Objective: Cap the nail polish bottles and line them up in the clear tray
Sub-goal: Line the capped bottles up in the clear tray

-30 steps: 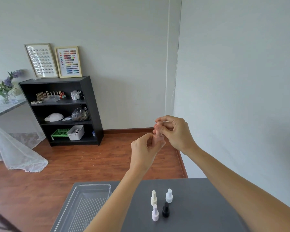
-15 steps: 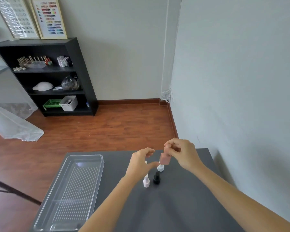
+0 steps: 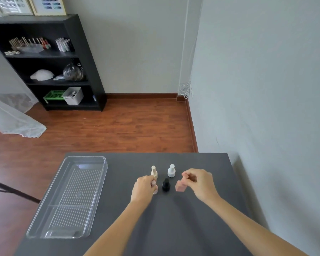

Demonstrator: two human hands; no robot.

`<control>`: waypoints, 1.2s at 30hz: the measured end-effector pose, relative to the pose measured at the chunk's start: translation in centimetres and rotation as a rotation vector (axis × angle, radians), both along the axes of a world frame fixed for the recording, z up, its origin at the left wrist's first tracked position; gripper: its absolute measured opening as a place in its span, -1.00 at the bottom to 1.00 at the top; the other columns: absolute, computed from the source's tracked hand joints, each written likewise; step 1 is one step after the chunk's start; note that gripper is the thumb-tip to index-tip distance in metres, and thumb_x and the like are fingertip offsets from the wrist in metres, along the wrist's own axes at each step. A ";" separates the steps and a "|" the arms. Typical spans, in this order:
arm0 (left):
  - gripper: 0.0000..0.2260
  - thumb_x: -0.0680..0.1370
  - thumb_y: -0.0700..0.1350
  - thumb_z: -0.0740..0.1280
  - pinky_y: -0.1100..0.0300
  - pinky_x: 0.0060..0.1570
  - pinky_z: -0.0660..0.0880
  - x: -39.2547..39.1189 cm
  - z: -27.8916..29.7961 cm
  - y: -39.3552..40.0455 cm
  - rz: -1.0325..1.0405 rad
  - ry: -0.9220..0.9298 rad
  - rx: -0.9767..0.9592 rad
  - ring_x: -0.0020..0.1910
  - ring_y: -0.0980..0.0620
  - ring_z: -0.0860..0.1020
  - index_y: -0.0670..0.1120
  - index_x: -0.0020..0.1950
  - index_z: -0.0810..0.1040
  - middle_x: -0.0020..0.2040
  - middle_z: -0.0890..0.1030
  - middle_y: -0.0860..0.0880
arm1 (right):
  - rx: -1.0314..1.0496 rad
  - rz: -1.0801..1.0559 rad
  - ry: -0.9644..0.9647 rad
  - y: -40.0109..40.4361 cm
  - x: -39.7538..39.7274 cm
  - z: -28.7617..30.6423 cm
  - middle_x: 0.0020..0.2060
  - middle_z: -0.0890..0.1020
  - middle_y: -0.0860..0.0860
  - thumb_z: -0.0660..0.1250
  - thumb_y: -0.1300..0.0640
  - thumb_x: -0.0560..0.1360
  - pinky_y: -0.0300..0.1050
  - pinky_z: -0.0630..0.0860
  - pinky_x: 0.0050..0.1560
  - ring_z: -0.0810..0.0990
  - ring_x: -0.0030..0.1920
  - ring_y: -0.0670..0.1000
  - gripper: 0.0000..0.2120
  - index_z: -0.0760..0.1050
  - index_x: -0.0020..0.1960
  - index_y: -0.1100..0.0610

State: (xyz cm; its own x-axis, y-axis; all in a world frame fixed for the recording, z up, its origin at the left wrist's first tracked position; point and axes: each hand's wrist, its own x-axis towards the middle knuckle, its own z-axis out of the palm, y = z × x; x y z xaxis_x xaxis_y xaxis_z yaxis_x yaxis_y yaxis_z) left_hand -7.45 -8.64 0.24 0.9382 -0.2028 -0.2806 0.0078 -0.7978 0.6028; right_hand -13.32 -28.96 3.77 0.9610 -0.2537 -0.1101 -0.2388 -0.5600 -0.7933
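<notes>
The right hand (image 3: 199,183) pinched the cap of a pink bottle (image 3: 180,186), its base at or just above the table (image 3: 201,228). The left hand (image 3: 143,187) closed around a pale bottle (image 3: 155,189) beside the black one (image 3: 166,184). Small glass bottles probably felt light, smooth and breakable; gripping the body seemed safest. The tray (image 3: 92,215) lay bare, well left.

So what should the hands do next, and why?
Probably let the right hand set the pink bottle down and let go. It is already low by the table, while the left hand grips a pale bottle; the tray holds nothing.
</notes>
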 end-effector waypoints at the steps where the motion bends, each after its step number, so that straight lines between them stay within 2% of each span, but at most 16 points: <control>1: -0.75 0.44 -0.34 0.17 0.23 -0.42 0.22 -0.1 0.0 0.1 0.020 -0.002 -0.011 -0.44 0.06 0.24 -0.07 -0.37 0.28 -0.50 0.50 0.07 | -0.001 0.008 -0.004 0.0 0.0 0.0 -0.32 0.69 -0.12 0.46 0.25 0.42 -0.48 0.45 -0.14 0.62 -0.25 -0.25 -0.94 0.63 -0.21 0.13; 4: -0.86 0.45 -0.29 0.24 0.23 -0.40 0.24 -0.2 0.4 0.5 0.055 -0.001 -0.055 -0.42 0.06 0.26 -0.16 -0.31 0.42 -0.55 0.47 0.17 | -0.005 0.038 -0.023 0.3 0.2 0.2 -0.32 0.69 -0.11 0.46 0.25 0.42 -0.46 0.48 -0.14 0.64 -0.22 -0.20 -0.97 0.64 -0.19 0.15; 7: -0.95 0.43 -0.24 0.32 0.19 -0.32 0.34 -0.1 1.7 1.5 0.077 -0.038 -0.112 -0.35 0.03 0.35 -0.19 -0.20 0.57 -0.45 0.52 0.13 | -0.003 0.095 -0.042 0.8 0.9 0.9 -0.30 0.71 -0.09 0.46 0.24 0.43 -0.39 0.51 -0.12 0.67 -0.22 -0.17 -0.95 0.63 -0.20 0.14; 9: -0.96 0.41 -0.22 0.35 0.20 -0.32 0.38 -0.2 3.2 2.5 0.086 -0.072 -0.148 -0.34 0.03 0.41 -0.14 -0.20 0.60 -0.44 0.56 0.15 | 0.011 0.148 -0.055 1.6 1.5 1.5 -0.29 0.71 -0.08 0.47 0.25 0.42 -0.41 0.51 -0.10 0.67 -0.22 -0.19 -0.92 0.60 -0.22 0.13; 13: -0.97 0.43 -0.18 0.45 0.17 -0.23 0.51 0.2 6.6 5.9 0.131 -0.166 -0.167 -0.22 0.00 0.60 -0.10 -0.14 0.65 -0.25 0.65 0.05 | 0.030 0.238 -0.079 4.4 3.4 2.7 -0.29 0.70 -0.08 0.48 0.23 0.40 -0.25 0.57 -0.05 0.67 -0.21 -0.13 -0.96 0.64 -0.17 0.13; 18: -0.94 0.41 -0.23 0.47 0.20 -0.26 0.48 1.2 9.3 11.5 0.221 -0.252 -0.165 -0.26 0.03 0.56 -0.16 -0.13 0.66 -0.26 0.63 0.02 | 0.035 0.330 -0.070 9.9 6.0 3.6 -0.35 0.66 -0.13 0.47 0.14 0.38 -0.17 0.50 -0.16 0.60 -0.35 -0.11 -0.94 0.59 -0.24 0.04; 20: -0.95 0.40 -0.24 0.47 0.21 -0.26 0.47 1.9 9.9 14.0 0.251 -0.280 -0.149 -0.27 0.04 0.54 -0.16 -0.16 0.66 -0.27 0.63 0.02 | 0.046 0.371 -0.093 12.4 7.3 3.6 -0.36 0.65 -0.14 0.47 0.15 0.37 -0.25 0.46 -0.19 0.56 -0.36 -0.17 -0.94 0.59 -0.24 0.05; 23: -0.96 0.39 -0.25 0.45 0.15 -0.25 0.50 3.2 10.0 17.7 0.279 -0.291 -0.104 -0.29 0.02 0.53 -0.17 -0.17 0.66 -0.25 0.65 -0.04 | 0.048 0.402 -0.104 16.5 9.2 3.7 -0.34 0.66 -0.10 0.47 0.16 0.37 -0.18 0.47 -0.15 0.57 -0.30 -0.13 -0.94 0.60 -0.23 0.09; 27: -0.94 0.40 -0.24 0.43 0.15 -0.28 0.47 6.0 9.3 22.0 0.268 -0.262 -0.063 -0.28 0.01 0.50 -0.17 -0.15 0.66 -0.22 0.64 -0.05 | 0.076 0.405 -0.152 21.7 11.9 3.1 -0.44 0.59 -0.14 0.49 0.21 0.35 -0.46 0.38 -0.25 0.48 -0.42 -0.23 -0.91 0.58 -0.27 0.15; 32: -0.97 0.40 -0.22 0.44 0.23 -0.35 0.36 10.1 7.7 24.6 0.194 -0.209 -0.052 -0.30 -0.01 0.47 -0.16 -0.18 0.64 -0.30 0.57 -0.03 | 0.073 0.351 -0.156 26.4 15.3 1.3 -0.50 0.58 -0.24 0.48 0.25 0.37 -0.50 0.35 -0.30 0.52 -0.43 -0.26 -0.85 0.53 -0.29 0.15; 34: -0.96 0.40 -0.22 0.44 0.20 -0.32 0.38 11.7 6.7 25.1 0.164 -0.185 -0.055 -0.30 -0.02 0.48 -0.17 -0.18 0.63 -0.29 0.60 -0.07 | 0.061 0.317 -0.162 27.8 16.3 0.4 -0.47 0.58 -0.31 0.48 0.27 0.38 -0.51 0.36 -0.29 0.54 -0.41 -0.29 -0.87 0.53 -0.27 0.18; 36: -0.94 0.41 -0.23 0.44 0.17 -0.31 0.41 13.1 5.7 25.3 0.130 -0.163 -0.048 -0.29 -0.04 0.50 -0.18 -0.15 0.64 -0.25 0.65 -0.13 | 0.036 0.286 -0.147 28.7 17.3 -0.5 -0.49 0.57 -0.25 0.47 0.28 0.37 -0.49 0.36 -0.29 0.52 -0.39 -0.29 -0.87 0.54 -0.27 0.18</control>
State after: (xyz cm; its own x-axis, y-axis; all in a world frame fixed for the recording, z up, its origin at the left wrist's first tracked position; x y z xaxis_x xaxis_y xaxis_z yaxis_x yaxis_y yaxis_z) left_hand 5.61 16.68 5.90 0.9895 -0.0863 -0.1162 0.0084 -0.7670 0.6416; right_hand 3.95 -0.26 3.23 0.9991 0.0302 0.0308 0.0424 -0.5590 -0.8281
